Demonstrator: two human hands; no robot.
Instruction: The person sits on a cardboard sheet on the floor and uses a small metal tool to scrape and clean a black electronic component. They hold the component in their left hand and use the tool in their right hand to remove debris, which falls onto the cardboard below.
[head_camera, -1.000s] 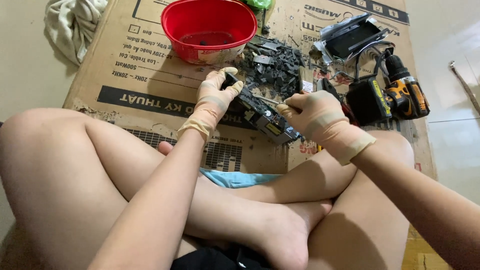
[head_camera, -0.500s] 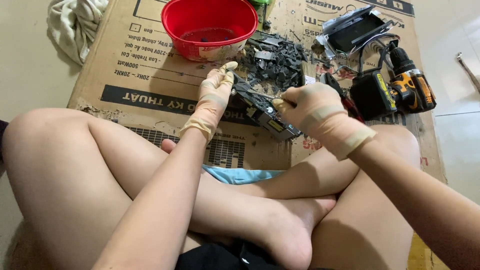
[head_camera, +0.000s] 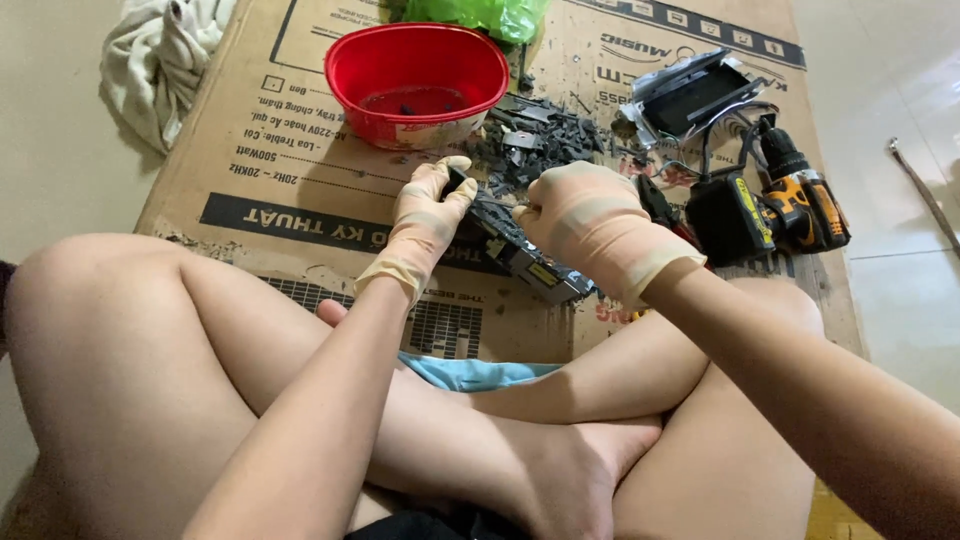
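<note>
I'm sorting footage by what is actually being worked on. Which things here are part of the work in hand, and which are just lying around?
In hand:
- left hand, gloved, on the dark flat device
- right hand, gloved, on the same device
- pile of dark loose parts just behind it

Lying about:
- red bowl
- cordless drill
- opened metal casing
- white cloth
- green bag
- cardboard sheet

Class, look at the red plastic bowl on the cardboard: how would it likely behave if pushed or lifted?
The red bowl looks thin-walled plastic, so probably light and slightly flexible. Its broad base suggests it would slide on the cardboard rather than tip. Only a few small dark bits show inside, so these would likely rattle about.
</note>
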